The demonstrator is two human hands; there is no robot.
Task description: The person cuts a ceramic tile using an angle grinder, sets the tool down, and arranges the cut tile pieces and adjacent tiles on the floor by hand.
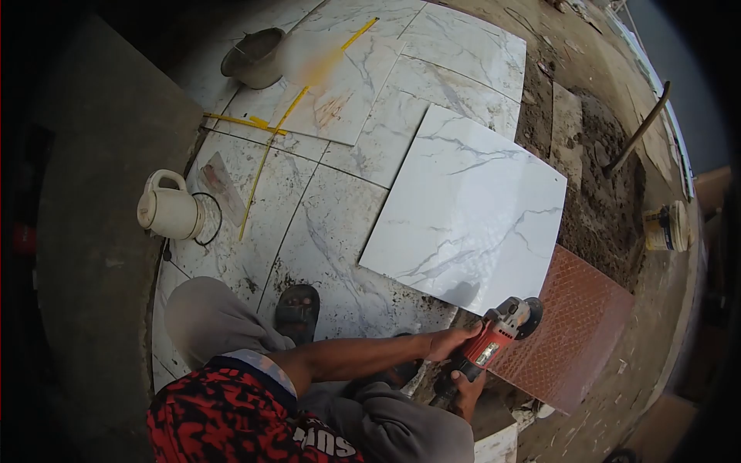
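Note:
A red and black angle grinder [485, 351] is held in both hands, its dark disc and guard at the lower right corner of a loose white marbled tile [471, 208]. My left hand [455, 341] is closed around the front of the grinder's body, near the metal gear head. Farther back, my right hand [468, 390] grips the rear of the body. The grinder's head seems to overlap the tile's edge; whether the disc touches it I cannot tell. Beneath the disc's right side lies a reddish-brown patterned tile [579, 332].
Laid marbled floor tiles [324, 231] surround my feet. Yellow measuring tape [297, 100] lies across a tile near a dark bucket [253, 58]. A cream electric kettle [170, 207] and trowel [222, 181] are left. Loose soil [606, 143], a wooden handle [642, 127] and a tub [667, 226] are right.

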